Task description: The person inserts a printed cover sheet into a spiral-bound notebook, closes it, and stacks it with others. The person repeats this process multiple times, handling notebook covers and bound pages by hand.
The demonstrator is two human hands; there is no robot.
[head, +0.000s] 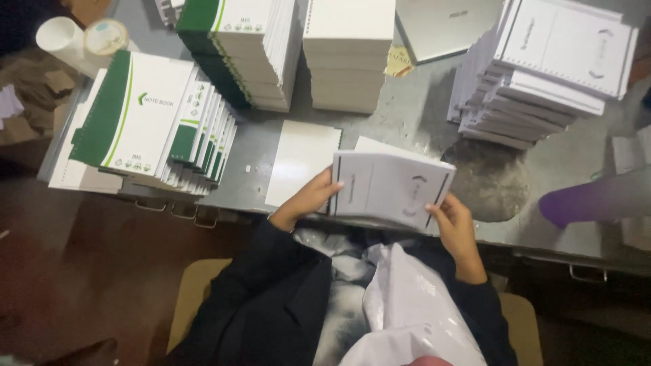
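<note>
I hold a bundle of white printed sheets [390, 186] above the near edge of the grey metal table [413, 115]. My left hand [308, 200] grips the bundle's left edge and my right hand [454, 227] grips its lower right corner. Another white sheet peeks out from behind the bundle. A plain white card [298, 159] lies flat on the table just left of the bundle. I wear dark sleeves, and a white plastic bag [413, 308] rests on my lap.
Fanned green-and-white notebook covers [146, 118] lie at the left. Two tall stacks stand at the back: green-edged [244, 47] and plain white [346, 54]. A stack of printed white sheets [542, 68] sits at the right. A purple shape [583, 202] enters from the right.
</note>
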